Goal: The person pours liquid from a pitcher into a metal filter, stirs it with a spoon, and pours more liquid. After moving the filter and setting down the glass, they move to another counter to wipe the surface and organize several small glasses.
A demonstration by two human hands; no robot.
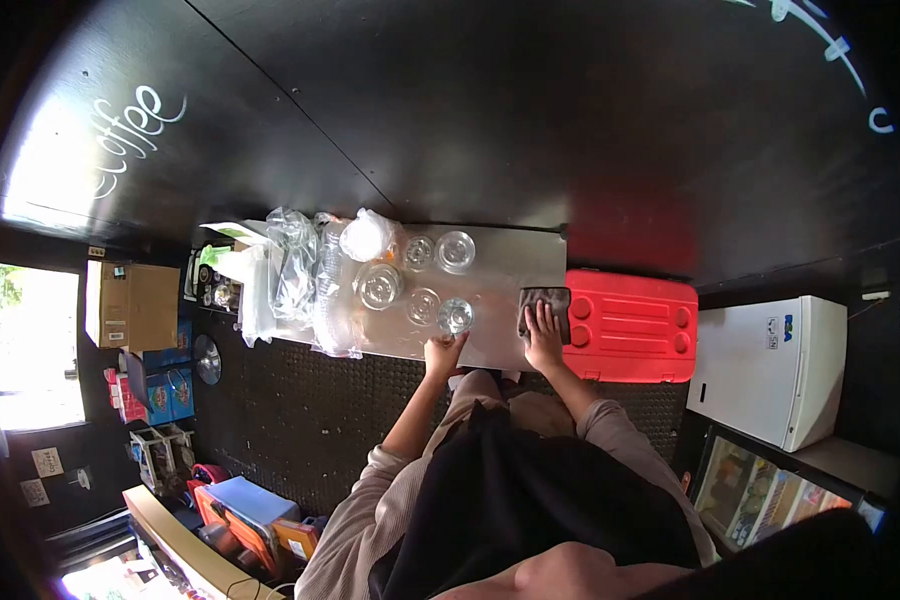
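Observation:
My right hand (542, 338) lies flat with its fingers spread on a folded dark cloth (532, 298), at the right end of the grey table (510, 260). At the table's front edge, my left hand (443, 356) is closed, its fingers curled just below a clear glass jar (456, 314). Whatever those fingers hold is hidden. Around that jar stand several other clear glass vessels, among them a large jar (379, 286) and a round jar (455, 252) at the back.
Clear plastic wrapping (292, 265) and a white bundle (368, 236) cover the table's left part. A red cooler box (630, 325) adjoins its right end. Further right is a white freezer (760, 365). A cardboard box (135, 305) stands left, above dark textured flooring (280, 420).

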